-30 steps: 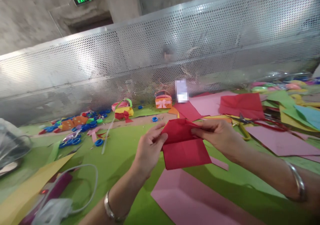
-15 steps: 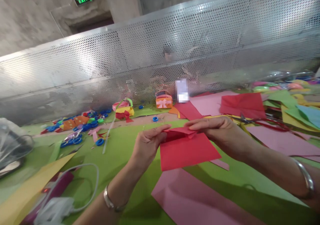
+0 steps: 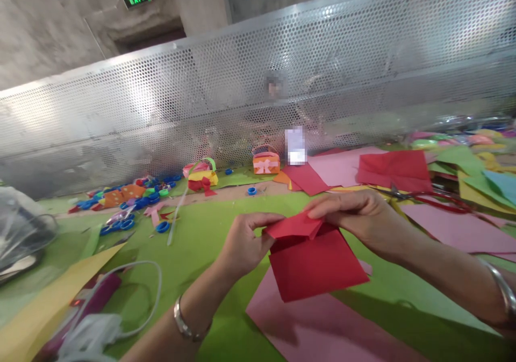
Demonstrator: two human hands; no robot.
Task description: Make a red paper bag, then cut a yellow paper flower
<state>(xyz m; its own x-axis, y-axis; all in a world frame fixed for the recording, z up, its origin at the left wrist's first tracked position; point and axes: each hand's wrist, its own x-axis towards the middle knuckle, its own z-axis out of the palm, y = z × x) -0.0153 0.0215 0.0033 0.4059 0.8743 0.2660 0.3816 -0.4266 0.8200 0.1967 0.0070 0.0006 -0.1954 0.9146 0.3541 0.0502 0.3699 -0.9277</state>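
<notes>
While both hands work above the green-covered desk (image 3: 201,238), a folded red paper (image 3: 318,262) hangs between them, lifted clear of the surface and just above a pink sheet (image 3: 322,324) that lies flat on the near part of the desk. The left hand (image 3: 242,244) has its fingers pinched on the left end of the paper's folded top flap, thumb over the fold. The right hand (image 3: 357,217) comes in from the right, and its fingers grip the same flap at its upper right edge, so the lower part of the paper droops toward the near side. A silver bangle (image 3: 183,324) sits on the left wrist.

Far right of the hands, a pair of scissors (image 3: 407,194) lies among pink, yellow and green sheets, with a flat red sheet (image 3: 395,168) just beyond it. At the far edge of the desk stand an orange paper basket (image 3: 266,163) and, to its left, a yellow paper basket (image 3: 201,178) with a red bow. Blue rings (image 3: 163,226) lie scattered at far left. A yellow sheet (image 3: 48,292) and a white cable (image 3: 139,292) lie at near left. A perforated metal screen (image 3: 242,82) runs behind the desk.
</notes>
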